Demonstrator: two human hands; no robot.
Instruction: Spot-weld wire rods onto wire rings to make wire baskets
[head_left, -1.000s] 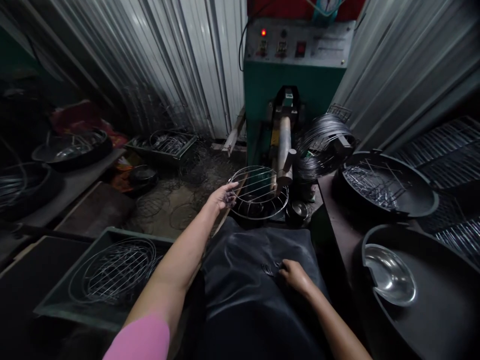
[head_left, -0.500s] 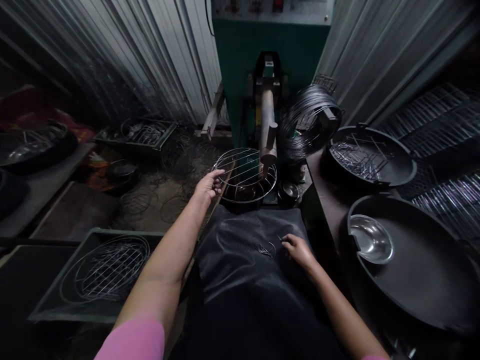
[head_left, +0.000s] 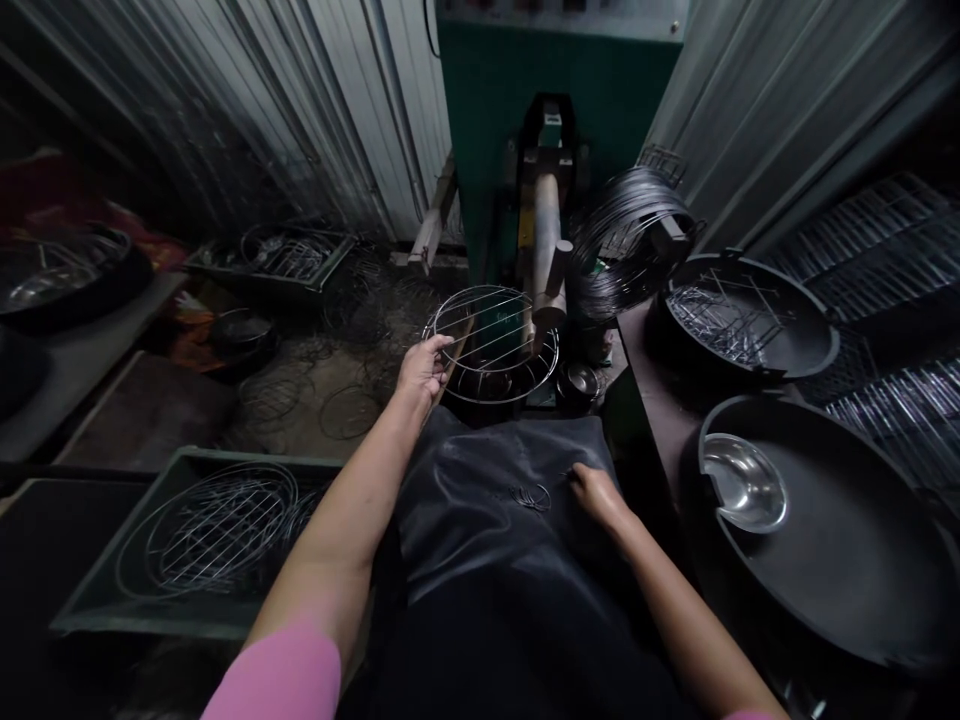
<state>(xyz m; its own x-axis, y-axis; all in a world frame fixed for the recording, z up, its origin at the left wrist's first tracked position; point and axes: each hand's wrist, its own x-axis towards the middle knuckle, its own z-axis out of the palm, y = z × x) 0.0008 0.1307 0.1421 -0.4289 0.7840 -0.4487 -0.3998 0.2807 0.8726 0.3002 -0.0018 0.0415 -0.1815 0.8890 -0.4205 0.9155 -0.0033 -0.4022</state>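
Observation:
My left hand [head_left: 424,370] is closed on the near left rim of a round wire rack [head_left: 484,328], thumb on top. The rack has parallel bars and a second ring below, and its right side meets the tip of the machine's cylindrical arm [head_left: 547,260]. My right hand [head_left: 594,492] is pinched low over the dark apron [head_left: 487,540] on my lap. A short thin piece of wire seems to be in its fingertips, mostly hidden. Just left of that hand, several small curved wires [head_left: 531,497] lie on the apron.
A wire coil [head_left: 630,240] hangs right of the green machine [head_left: 487,120]. On the right stand a pan of metal pieces [head_left: 814,345] and a larger pan [head_left: 840,560] holding a steel bowl [head_left: 744,485]. At left is a green tray [head_left: 97,600] of wire racks.
The view has shifted slightly. My right hand has drawn its fingers in, and the wire that stuck out of them shows less. My left hand keeps its hold on the rack.

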